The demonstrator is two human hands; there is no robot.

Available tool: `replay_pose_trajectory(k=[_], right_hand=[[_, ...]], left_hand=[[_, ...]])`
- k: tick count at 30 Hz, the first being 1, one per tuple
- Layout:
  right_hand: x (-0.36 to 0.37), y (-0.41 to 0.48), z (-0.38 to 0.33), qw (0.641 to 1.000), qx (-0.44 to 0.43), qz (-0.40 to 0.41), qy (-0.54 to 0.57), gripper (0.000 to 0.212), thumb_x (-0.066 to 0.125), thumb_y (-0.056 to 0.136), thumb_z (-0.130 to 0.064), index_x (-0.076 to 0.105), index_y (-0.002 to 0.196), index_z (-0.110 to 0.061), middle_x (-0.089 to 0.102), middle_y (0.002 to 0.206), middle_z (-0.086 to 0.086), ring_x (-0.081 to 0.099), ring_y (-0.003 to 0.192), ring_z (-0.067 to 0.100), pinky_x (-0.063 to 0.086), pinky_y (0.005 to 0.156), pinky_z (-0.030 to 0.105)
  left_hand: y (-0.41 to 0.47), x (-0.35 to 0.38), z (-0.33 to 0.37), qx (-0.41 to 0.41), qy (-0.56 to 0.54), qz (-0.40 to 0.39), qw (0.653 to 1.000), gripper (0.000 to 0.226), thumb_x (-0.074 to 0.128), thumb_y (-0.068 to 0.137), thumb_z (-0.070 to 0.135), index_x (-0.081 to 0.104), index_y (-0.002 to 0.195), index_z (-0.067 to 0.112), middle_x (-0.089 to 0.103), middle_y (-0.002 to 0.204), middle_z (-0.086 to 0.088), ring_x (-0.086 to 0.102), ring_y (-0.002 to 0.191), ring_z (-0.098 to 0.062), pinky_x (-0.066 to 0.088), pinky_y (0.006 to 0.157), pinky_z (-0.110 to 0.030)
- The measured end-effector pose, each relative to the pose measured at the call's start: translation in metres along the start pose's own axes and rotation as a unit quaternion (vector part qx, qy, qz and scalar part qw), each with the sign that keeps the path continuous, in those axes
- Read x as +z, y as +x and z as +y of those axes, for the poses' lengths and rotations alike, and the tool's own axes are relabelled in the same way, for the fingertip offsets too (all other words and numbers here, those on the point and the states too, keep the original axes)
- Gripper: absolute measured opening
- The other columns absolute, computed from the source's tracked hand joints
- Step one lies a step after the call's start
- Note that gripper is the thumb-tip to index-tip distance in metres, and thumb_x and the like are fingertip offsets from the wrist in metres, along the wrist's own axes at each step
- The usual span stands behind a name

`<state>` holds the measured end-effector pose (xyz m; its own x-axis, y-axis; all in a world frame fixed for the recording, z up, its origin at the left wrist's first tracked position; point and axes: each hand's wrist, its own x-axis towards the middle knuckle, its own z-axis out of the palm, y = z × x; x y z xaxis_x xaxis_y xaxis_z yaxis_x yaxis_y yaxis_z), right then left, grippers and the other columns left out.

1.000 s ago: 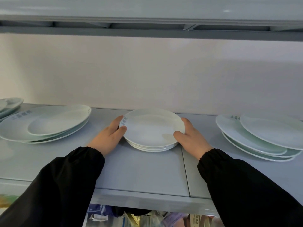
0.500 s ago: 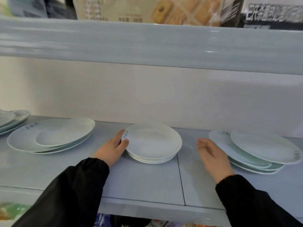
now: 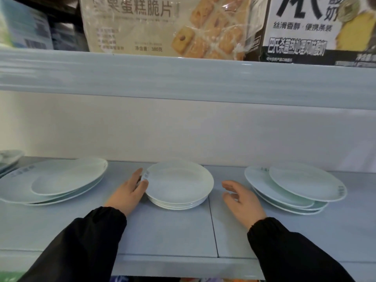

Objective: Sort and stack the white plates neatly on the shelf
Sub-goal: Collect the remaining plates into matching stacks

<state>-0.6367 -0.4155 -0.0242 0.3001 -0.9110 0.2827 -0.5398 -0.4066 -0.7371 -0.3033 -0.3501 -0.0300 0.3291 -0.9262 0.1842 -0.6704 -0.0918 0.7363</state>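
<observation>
A neat stack of small white plates sits mid-shelf on the pale grey shelf. My left hand rests against the stack's left rim, fingers straight. My right hand hovers loosely open between the stack and the right pile, touching neither. On the right lies an uneven pile of larger plates with a smaller plate shifted right on top. On the left, a large plate pile carries a smaller plate off-centre.
More plates peek in at the far left edge. The upper shelf's front rail hangs low over the plates, carrying a biscuit bag and a dark box. A white wall closes the back.
My right hand let go of the middle stack's right rim and moved right into the gap. The view tilted upward, showing the shelf above. My left hand stayed at the stack.
</observation>
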Motion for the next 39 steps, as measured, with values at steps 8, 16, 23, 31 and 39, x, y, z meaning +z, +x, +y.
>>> replay_pose_trajectory(k=[8, 16, 23, 31, 39], right_hand=[[-0.034, -0.029, 0.003, 0.993, -0.081, 0.09, 0.0, 0.037, 0.055, 0.093, -0.028, 0.055, 0.13, -0.032, 0.051, 0.125, -0.024, 0.048, 0.114, -0.004, 0.039, 0.096, 0.015], [-0.168, -0.027, 0.065, 0.977, -0.072, 0.199, -0.018, 0.035, 0.057, 0.093, -0.018, 0.059, 0.122, -0.037, 0.057, 0.121, -0.022, 0.053, 0.115, 0.001, 0.044, 0.088, 0.026], [-0.247, -0.015, 0.124, 0.974, -0.006, 0.224, 0.023, 0.044, 0.055, 0.093, -0.019, 0.051, 0.134, -0.036, 0.046, 0.13, -0.023, 0.045, 0.122, 0.007, 0.039, 0.104, 0.032], [-0.271, 0.009, 0.172, 0.981, 0.078, 0.127, 0.122, 0.06, 0.053, 0.095, -0.035, 0.03, 0.15, -0.032, 0.032, 0.155, -0.01, 0.031, 0.141, 0.01, 0.026, 0.111, 0.028], [-0.257, 0.014, 0.194, 0.984, 0.08, 0.073, 0.141, 0.032, 0.047, 0.095, -0.026, 0.056, 0.123, -0.038, 0.061, 0.118, -0.023, 0.055, 0.113, 0.006, 0.038, 0.079, 0.011]], left_hand=[[-0.012, -0.014, 0.007, 0.055, 0.02, 0.069, 0.996, 0.07, 0.027, 0.076, 0.07, 0.031, 0.142, 0.047, 0.045, 0.148, -0.001, 0.052, 0.113, -0.021, 0.037, 0.093, -0.035], [-0.031, 0.052, 0.105, 0.197, -0.004, 0.146, 0.969, 0.059, 0.036, 0.087, 0.047, 0.038, 0.145, 0.032, 0.043, 0.141, 0.014, 0.038, 0.13, -0.007, 0.036, 0.101, -0.033], [-0.019, 0.159, 0.192, 0.216, -0.087, 0.085, 0.969, 0.058, 0.039, 0.089, 0.048, 0.039, 0.145, 0.032, 0.038, 0.14, 0.033, 0.033, 0.133, 0.007, 0.031, 0.107, -0.024], [-0.013, 0.238, 0.243, 0.002, -0.271, 0.066, 0.96, 0.052, 0.04, 0.099, 0.049, 0.038, 0.147, 0.03, 0.042, 0.143, 0.014, 0.038, 0.132, -0.007, 0.028, 0.099, -0.024], [-0.01, 0.25, 0.231, -0.024, -0.246, 0.02, 0.969, 0.044, 0.04, 0.102, 0.038, 0.041, 0.145, 0.035, 0.043, 0.139, 0.021, 0.037, 0.133, -0.004, 0.025, 0.106, -0.025]])
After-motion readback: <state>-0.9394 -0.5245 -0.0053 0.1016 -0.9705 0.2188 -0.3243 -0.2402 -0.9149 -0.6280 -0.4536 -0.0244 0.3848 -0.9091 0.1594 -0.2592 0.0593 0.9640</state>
